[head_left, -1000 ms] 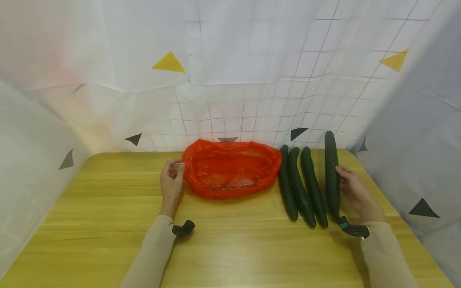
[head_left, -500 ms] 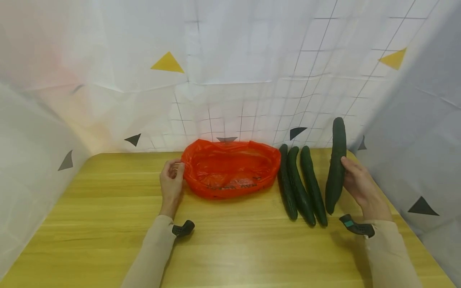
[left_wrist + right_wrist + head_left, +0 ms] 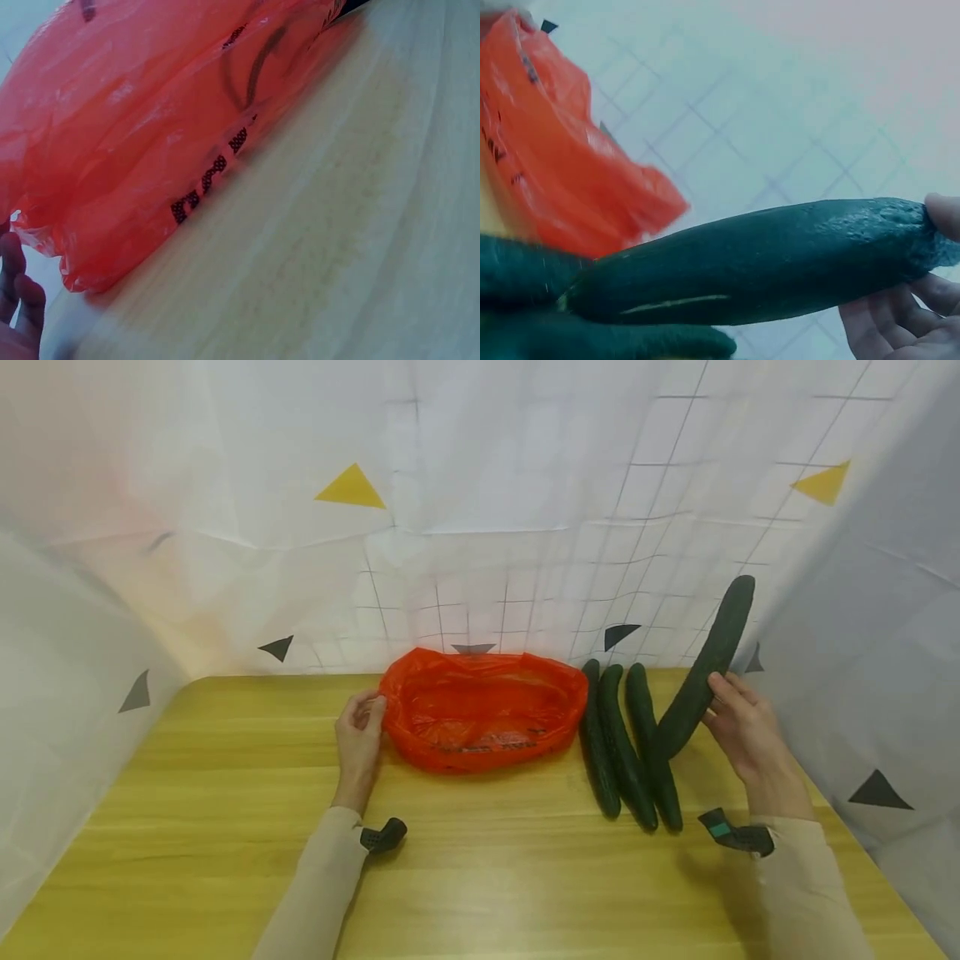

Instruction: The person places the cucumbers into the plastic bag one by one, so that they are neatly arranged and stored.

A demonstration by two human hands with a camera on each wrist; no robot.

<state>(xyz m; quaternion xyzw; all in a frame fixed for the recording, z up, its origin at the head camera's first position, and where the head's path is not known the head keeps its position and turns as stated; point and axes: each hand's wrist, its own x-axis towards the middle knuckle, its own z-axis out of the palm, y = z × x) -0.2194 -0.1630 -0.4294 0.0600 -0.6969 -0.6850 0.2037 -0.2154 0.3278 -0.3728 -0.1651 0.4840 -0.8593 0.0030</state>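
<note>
My right hand (image 3: 750, 735) holds a long dark green cucumber (image 3: 708, 664) between thumb and fingers, raised and tilted with its upper end leaning right. In the right wrist view the held cucumber (image 3: 765, 262) spans the frame, thumb on one side and fingers on the other. Its lower end overlaps the nearest of three cucumbers (image 3: 630, 756) lying side by side on the table. An opened red plastic bag (image 3: 480, 760) stands to their left, its mouth spread wide. At the bag's left rim, my left hand (image 3: 360, 735) pinches the plastic between thumb and fingers.
The wooden table (image 3: 480, 877) ends at a white sheet wall (image 3: 480, 568) behind the bag. Another sheet (image 3: 862, 693) closes off the right side. Black printed marks (image 3: 210, 176) show on the bag's side in the left wrist view.
My right hand has lifted the cucumber from beside the others and tilted it, the top swinging right and the lower end left. The left hand and bag stay in place.
</note>
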